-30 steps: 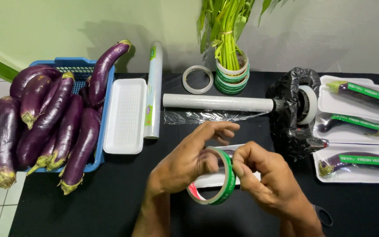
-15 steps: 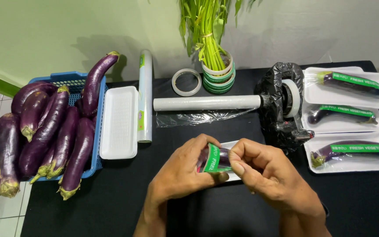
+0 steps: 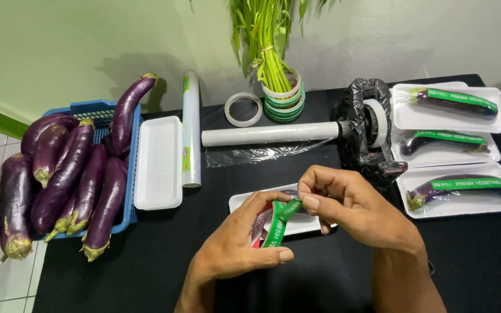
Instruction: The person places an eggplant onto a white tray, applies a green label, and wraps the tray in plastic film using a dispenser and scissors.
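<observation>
So, far left there's a blue basket point(image 3: 97, 109) stuffed with long purple eggplants point(image 3: 68, 174), a couple of them spilling over the edge toward the floor tiles. Just beside the basket sits an empty white foam tray point(image 3: 158, 162) on the black bench point(image 3: 146, 261), and next to that a slim roll of film point(image 3: 191, 127) lying lengthwise.

Moving toward the middle: the left hand point(image 3: 236, 246) is curled around a roll of green tape point(image 3: 276, 223), thumb underneath and fingers on the top, so it's got the roll gripped. The right hand point(image 3: 352, 206) is pinching the loose end of that same tape between thumb and forefinger, right where it meets the roll. Both hands hover over another white tray point(image 3: 242, 203) that's mostly hidden under them; something dark lies in it but I can't tell much more.

Behind the hands there's a wide cling wrap roll point(image 3: 271, 134) on a dispenser wrapped in black plastic point(image 3: 366, 130), with a loose sheet pulled out on the bench. A white tape ring point(image 3: 243, 109) and a stack of green tape rolls point(image 3: 284, 101) holding leafy green stalks point(image 3: 265, 40) sit near the wall.

Far right, three wrapped trays point(image 3: 456, 191), each with one eggplant and a green band across it.
</observation>
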